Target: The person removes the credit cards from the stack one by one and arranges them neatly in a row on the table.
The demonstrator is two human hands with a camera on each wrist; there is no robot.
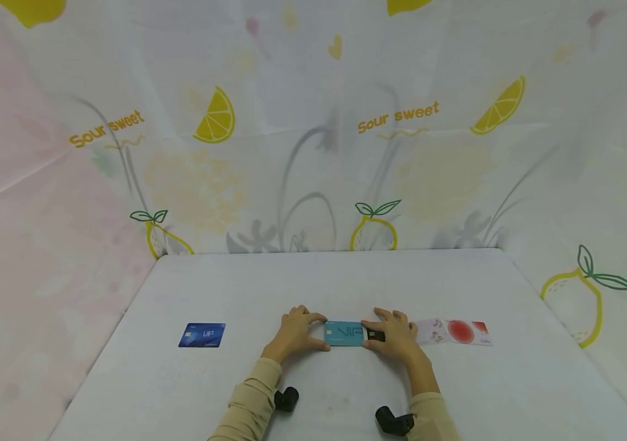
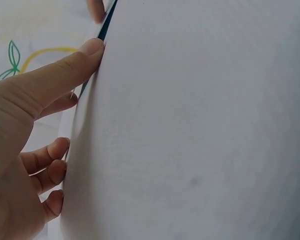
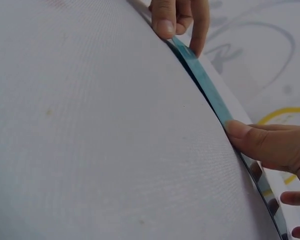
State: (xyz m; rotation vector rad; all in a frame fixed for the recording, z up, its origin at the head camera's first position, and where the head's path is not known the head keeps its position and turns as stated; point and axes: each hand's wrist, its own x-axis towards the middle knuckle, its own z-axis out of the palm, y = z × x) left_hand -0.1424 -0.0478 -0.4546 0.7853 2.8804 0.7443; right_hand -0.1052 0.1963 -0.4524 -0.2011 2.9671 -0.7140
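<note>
A teal VIP card [image 1: 343, 334] lies between my two hands over the white table, slightly tilted off the surface in the right wrist view. My left hand [image 1: 298, 332] holds its left end, thumb and index finger at the near and far edges. The right hand [image 1: 395, 335] grips its right end the same way, with the thumb [image 3: 238, 130] on the near edge. Partly hidden beneath the right hand is a black card [image 1: 376, 335], adjoining the teal one. A pale floral card [image 1: 432, 331] emerges from beyond that hand's right side.
Right of the floral card lies a white card with a red circle [image 1: 461, 331], in the same row. A blue VIP card [image 1: 202, 335] lies apart at the left. A lemon-printed cloth [image 1: 302, 153] stands behind the table [image 1: 313, 282].
</note>
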